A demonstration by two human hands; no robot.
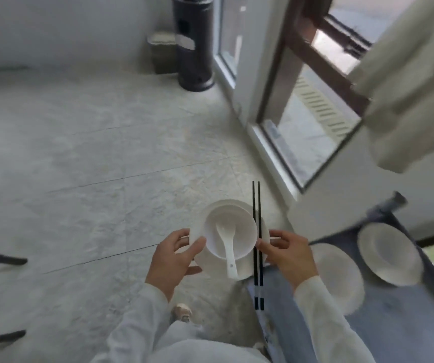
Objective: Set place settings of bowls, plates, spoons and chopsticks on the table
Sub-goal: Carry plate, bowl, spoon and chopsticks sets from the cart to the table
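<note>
our left hand [170, 254] gripping the plate [244, 267] rim, our right hand [288, 251] gripping the opposite rim, thumb at the chopsticks [256, 205], bowl [218, 221] with spoon [227, 247] on the plate

No legible text, label, brand, number or sign anywhere.

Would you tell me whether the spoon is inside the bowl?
In: the spoon lies in the bowl, its handle over the near rim.
</note>
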